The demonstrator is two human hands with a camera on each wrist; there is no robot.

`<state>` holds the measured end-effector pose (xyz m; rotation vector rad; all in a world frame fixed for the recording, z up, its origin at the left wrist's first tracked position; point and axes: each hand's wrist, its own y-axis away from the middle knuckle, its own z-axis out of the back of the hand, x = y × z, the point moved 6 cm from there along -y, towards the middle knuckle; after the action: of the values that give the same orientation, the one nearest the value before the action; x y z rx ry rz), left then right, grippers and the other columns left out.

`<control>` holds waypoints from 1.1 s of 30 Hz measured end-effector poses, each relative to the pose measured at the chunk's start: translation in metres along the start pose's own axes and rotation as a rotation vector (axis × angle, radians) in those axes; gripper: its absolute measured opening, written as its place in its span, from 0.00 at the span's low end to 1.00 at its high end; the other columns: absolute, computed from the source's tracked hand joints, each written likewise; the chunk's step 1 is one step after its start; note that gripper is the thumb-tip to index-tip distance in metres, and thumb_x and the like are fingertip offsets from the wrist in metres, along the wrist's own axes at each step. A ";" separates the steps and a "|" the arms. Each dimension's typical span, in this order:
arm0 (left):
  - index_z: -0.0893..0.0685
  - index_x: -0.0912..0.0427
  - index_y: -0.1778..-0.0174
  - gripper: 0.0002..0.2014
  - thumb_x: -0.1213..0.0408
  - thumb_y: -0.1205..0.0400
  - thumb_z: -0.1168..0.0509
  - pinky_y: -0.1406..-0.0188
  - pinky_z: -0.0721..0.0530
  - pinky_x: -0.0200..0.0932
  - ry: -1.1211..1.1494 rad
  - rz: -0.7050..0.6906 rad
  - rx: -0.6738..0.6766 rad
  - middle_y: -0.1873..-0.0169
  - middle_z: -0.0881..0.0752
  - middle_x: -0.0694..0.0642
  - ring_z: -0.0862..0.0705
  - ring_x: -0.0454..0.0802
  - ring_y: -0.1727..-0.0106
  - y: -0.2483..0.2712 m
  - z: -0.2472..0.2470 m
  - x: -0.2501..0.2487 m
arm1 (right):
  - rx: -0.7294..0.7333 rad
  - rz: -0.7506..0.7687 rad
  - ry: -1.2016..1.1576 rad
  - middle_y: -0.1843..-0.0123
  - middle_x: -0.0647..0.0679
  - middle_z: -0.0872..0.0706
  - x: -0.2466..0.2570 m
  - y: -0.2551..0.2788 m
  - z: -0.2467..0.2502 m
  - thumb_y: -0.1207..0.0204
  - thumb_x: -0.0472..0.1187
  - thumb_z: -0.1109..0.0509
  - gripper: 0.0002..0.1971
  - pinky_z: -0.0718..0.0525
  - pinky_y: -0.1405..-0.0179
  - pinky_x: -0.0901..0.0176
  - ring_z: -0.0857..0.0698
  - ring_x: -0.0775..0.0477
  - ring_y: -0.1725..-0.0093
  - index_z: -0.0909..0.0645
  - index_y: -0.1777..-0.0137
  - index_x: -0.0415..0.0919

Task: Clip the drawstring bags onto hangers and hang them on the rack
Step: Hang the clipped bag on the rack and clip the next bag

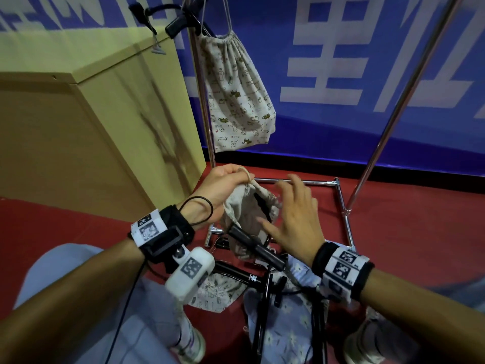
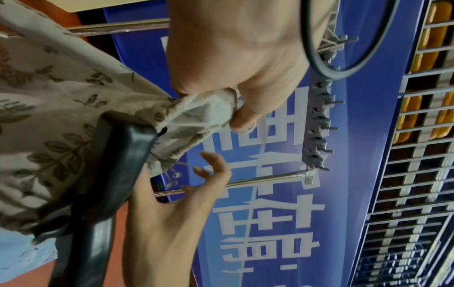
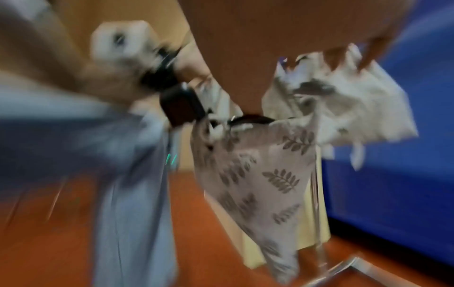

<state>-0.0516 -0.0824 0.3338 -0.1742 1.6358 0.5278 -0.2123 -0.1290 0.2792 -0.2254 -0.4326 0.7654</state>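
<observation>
My left hand (image 1: pixel 232 179) grips the gathered top of a leaf-print drawstring bag (image 1: pixel 242 208), its cord looped over a finger. In the left wrist view the left hand (image 2: pixel 228 110) pinches the bunched cloth of the bag (image 2: pixel 56 124). A black clip hanger (image 1: pixel 256 245) has one clip (image 2: pixel 123 155) on the bag's top edge. My right hand (image 1: pixel 286 206) hovers open beside the bag, fingers spread, holding nothing. An animal-print bag (image 1: pixel 236 101) hangs from a black hanger (image 1: pixel 178 23) on the rack (image 1: pixel 205 109). The right wrist view is blurred.
A wooden cabinet (image 1: pixel 91 122) stands left of the rack. The rack's base bars (image 1: pixel 341 203) lie on red floor before a blue banner (image 1: pixel 367 61). Another printed bag (image 1: pixel 217 292) and more black hangers (image 1: pixel 265 287) rest on my lap.
</observation>
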 end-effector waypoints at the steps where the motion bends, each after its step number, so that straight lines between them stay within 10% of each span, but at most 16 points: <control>1: 0.18 0.62 0.63 0.08 0.76 0.19 0.30 0.65 0.18 0.38 0.004 0.013 -0.021 0.72 0.16 0.55 0.17 0.46 0.71 -0.002 0.003 0.001 | 0.098 -0.100 -0.089 0.31 0.42 0.25 -0.009 -0.001 -0.011 0.25 0.65 0.29 0.33 0.19 0.49 0.47 0.22 0.40 0.38 0.32 0.29 0.45; 4: 0.18 0.61 0.65 0.09 0.75 0.20 0.30 0.63 0.19 0.42 0.010 0.049 -0.061 0.73 0.16 0.57 0.18 0.50 0.69 -0.006 0.007 0.009 | 0.317 -0.117 -0.260 0.61 0.44 0.16 -0.011 0.002 -0.026 0.14 0.54 0.39 0.13 0.17 0.68 0.45 0.15 0.35 0.64 0.32 0.48 0.45; 7: 0.18 0.62 0.62 0.07 0.76 0.20 0.31 0.70 0.19 0.40 -0.008 0.081 -0.072 0.75 0.16 0.56 0.18 0.48 0.74 -0.002 0.004 0.015 | 0.252 0.024 -0.029 0.67 0.45 0.22 0.006 0.003 -0.011 0.14 0.41 0.42 0.03 0.31 0.72 0.49 0.23 0.33 0.70 0.32 0.48 0.42; 11: 0.19 0.63 0.62 0.07 0.78 0.20 0.33 0.74 0.19 0.37 -0.043 0.083 -0.057 0.76 0.17 0.56 0.18 0.46 0.77 0.004 -0.003 0.019 | 0.305 0.271 -0.141 0.65 0.45 0.20 0.044 0.007 -0.009 0.21 0.33 0.38 0.09 0.32 0.72 0.50 0.22 0.34 0.69 0.35 0.50 0.46; 15: 0.19 0.62 0.66 0.09 0.76 0.20 0.33 0.68 0.19 0.43 -0.049 0.141 -0.010 0.73 0.17 0.61 0.19 0.52 0.74 0.011 -0.011 0.028 | 0.521 0.358 0.102 0.46 0.41 0.15 0.043 0.021 -0.047 0.19 0.33 0.36 0.19 0.21 0.69 0.46 0.12 0.32 0.53 0.32 0.30 0.41; 19: 0.18 0.66 0.62 0.06 0.76 0.19 0.34 0.68 0.19 0.42 -0.063 0.186 0.018 0.71 0.17 0.63 0.19 0.52 0.74 0.013 -0.013 0.035 | 0.619 0.327 0.399 0.30 0.37 0.22 0.030 0.021 -0.053 0.15 0.43 0.36 0.36 0.27 0.62 0.49 0.15 0.34 0.38 0.50 0.12 0.44; 23: 0.16 0.67 0.66 0.07 0.76 0.21 0.34 0.66 0.18 0.43 -0.032 0.173 -0.062 0.72 0.15 0.64 0.17 0.54 0.73 0.003 -0.003 0.029 | 0.706 0.338 -0.105 0.31 0.36 0.24 0.018 0.012 -0.046 0.16 0.42 0.37 0.37 0.18 0.45 0.54 0.17 0.35 0.40 0.51 0.10 0.49; 26: 0.16 0.67 0.65 0.05 0.74 0.23 0.34 0.66 0.18 0.44 0.027 0.189 -0.127 0.74 0.16 0.63 0.19 0.55 0.75 -0.003 0.009 0.023 | 0.461 0.189 -0.558 0.26 0.48 0.19 0.000 -0.007 -0.029 0.24 0.23 0.40 0.35 0.20 0.41 0.74 0.15 0.65 0.43 0.30 0.17 0.47; 29: 0.16 0.64 0.67 0.05 0.72 0.25 0.32 0.58 0.19 0.51 0.084 0.213 -0.201 0.71 0.17 0.62 0.19 0.55 0.72 -0.013 0.022 0.021 | 0.157 -0.127 -0.906 0.40 0.46 0.10 -0.027 -0.009 -0.022 0.31 0.14 0.47 0.30 0.12 0.49 0.55 0.11 0.56 0.47 0.20 0.36 0.39; 33: 0.17 0.64 0.54 0.08 0.66 0.26 0.29 0.55 0.16 0.48 0.132 0.207 -0.302 0.68 0.15 0.58 0.16 0.53 0.69 -0.027 0.035 0.021 | 0.178 -0.581 -1.033 0.46 0.37 0.15 -0.038 0.024 -0.048 0.31 0.13 0.46 0.24 0.16 0.59 0.44 0.15 0.43 0.56 0.23 0.48 0.41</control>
<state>-0.0122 -0.0866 0.3049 -0.2689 1.7056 0.9396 -0.2296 -0.1418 0.2172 0.4851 -1.3290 0.2843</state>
